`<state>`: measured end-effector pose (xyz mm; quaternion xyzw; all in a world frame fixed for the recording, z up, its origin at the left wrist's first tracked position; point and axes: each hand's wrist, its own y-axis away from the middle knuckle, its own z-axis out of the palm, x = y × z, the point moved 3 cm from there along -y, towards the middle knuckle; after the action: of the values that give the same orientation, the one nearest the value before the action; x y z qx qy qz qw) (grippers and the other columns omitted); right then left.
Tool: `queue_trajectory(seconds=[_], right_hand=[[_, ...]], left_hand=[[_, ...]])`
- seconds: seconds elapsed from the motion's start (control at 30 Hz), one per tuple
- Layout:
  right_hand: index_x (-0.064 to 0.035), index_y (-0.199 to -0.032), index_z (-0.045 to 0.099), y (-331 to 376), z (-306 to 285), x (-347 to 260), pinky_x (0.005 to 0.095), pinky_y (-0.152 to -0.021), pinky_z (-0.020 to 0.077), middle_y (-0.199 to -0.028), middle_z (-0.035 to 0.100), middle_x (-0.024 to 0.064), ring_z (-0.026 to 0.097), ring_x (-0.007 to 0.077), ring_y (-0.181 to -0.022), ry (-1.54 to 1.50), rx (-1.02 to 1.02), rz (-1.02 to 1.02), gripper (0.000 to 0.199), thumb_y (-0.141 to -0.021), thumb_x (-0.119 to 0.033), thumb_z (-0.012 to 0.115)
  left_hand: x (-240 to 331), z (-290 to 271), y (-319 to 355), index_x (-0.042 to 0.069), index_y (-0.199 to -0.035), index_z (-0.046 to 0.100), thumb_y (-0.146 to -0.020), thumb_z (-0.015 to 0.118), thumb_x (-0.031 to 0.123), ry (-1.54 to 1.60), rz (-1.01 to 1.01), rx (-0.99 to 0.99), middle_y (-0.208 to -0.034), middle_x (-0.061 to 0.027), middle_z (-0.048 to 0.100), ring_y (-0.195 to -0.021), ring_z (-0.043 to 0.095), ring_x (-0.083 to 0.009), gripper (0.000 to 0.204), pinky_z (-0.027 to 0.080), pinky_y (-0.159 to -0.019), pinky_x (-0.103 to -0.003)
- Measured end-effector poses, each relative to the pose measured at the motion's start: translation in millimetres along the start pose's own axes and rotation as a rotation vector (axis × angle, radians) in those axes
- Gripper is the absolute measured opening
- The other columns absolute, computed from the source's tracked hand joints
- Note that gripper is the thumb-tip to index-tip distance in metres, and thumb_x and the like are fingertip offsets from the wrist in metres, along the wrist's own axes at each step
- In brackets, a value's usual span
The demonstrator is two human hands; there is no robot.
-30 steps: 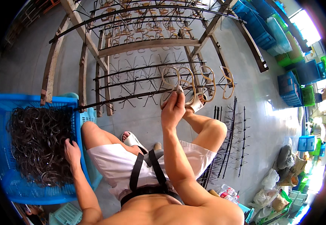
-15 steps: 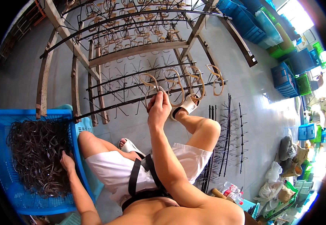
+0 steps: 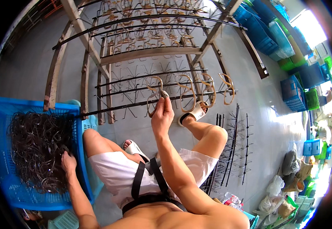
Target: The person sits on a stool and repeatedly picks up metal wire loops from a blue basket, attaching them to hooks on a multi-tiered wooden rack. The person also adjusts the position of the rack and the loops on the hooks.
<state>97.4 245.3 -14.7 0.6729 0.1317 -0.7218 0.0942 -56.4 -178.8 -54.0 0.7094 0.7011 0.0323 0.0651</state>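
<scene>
My right hand (image 3: pixel 162 117) is raised in front of the rack, thumb and fingers pinched on an amber eyeglass frame (image 3: pixel 149 102) at the nearest hooked rod (image 3: pixel 129 104). Whether a hook bears that frame is hidden by my fingertips. To its right, several similar amber frames (image 3: pixel 192 95) hang along the rod. At left, my left hand (image 3: pixel 69 163) reaches into a blue plastic basket (image 3: pixel 3 168) holding a tangled heap of dark, curved eyeglass frames (image 3: pixel 38 149). Its fingers are closed on a dark piece at the heap's right side.
A wooden rack (image 3: pixel 150 55) stands ahead, with more rods full of hanging frames farther back. Bare hooked rods (image 3: pixel 233 143) lie on the floor by my right knee. Blue crates (image 3: pixel 294 91) line the right side; bottles (image 3: pixel 231 199) and bags (image 3: pixel 275 186) lie at lower right.
The view has shifted slightly, so the rack sits lower and farther right. My right hand stays pinched at the amber frame. My left hand remains at the heap, its fingers slightly shifted.
</scene>
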Motion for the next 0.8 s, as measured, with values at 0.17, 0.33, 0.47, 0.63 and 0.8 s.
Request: queue_trajectory(seconds=[0.17,0.33,0.47,0.63,0.8], right_hand=[[0.0,-0.089,0.054,-3,3,4,0.0267,-0.041,0.0304,-0.052,0.039,0.0012,0.033,0.0082,-0.046,0.236,0.027,-0.299,0.015,-0.094,-0.012,0.047],[0.0004,-0.089,0.054,-3,-1,3,0.0266,-0.042,0.0311,-0.053,0.041,0.0018,0.033,0.0089,-0.047,0.257,-0.028,-0.283,0.015,-0.094,-0.012,0.048],[0.0012,-0.102,0.058,-3,-3,-2,0.0304,-0.05,0.0417,-0.063,0.054,0.0146,0.045,0.0227,-0.051,0.297,-0.045,-0.215,0.018,-0.092,-0.01,0.05],[0.0027,-0.098,0.058,-15,-15,0,0.028,-0.047,0.0403,-0.058,0.05,0.0065,0.046,0.0146,-0.048,0.261,-0.005,-0.175,0.018,-0.093,-0.013,0.05],[0.0013,-0.101,0.053,-6,-22,-13,0.0269,-0.051,0.0432,-0.07,0.05,0.0037,0.049,0.011,-0.058,-0.145,-0.145,0.183,0.02,-0.094,-0.017,0.049]], left_hand=[[-1,5,11,0.001,-0.114,0.053,-0.083,0.054,0.015,0.053,0.02,-0.11,-0.107,-0.023,0.059,-0.101,0.055,-0.0402,0.033,0.044,-0.087,-0.045],[9,-26,17,-0.001,-0.111,0.053,-0.084,0.052,0.008,0.12,-0.102,-0.065,-0.104,-0.0242,0.06,-0.1,0.056,-0.0403,0.029,0.044,-0.085,-0.045],[-23,-22,11,0.001,-0.113,0.054,-0.086,0.052,0.011,0.445,-0.047,0.26,-0.105,-0.0217,0.061,-0.1,0.056,-0.039,0.029,0.044,-0.085,-0.043],[-33,-36,7,0.002,-0.117,0.053,-0.089,0.055,0.014,1.068,-0.015,0.313,-0.092,0.0021,0.057,-0.065,0.044,-0.0055,0.03,0.034,-0.057,-0.019],[-27,-69,29,0.004,-0.115,0.055,-0.088,0.06,0.017,1.406,-0.082,0.135,-0.076,0.0044,0.053,-0.059,0.043,-0.0024,0.03,0.032,-0.05,-0.016]])
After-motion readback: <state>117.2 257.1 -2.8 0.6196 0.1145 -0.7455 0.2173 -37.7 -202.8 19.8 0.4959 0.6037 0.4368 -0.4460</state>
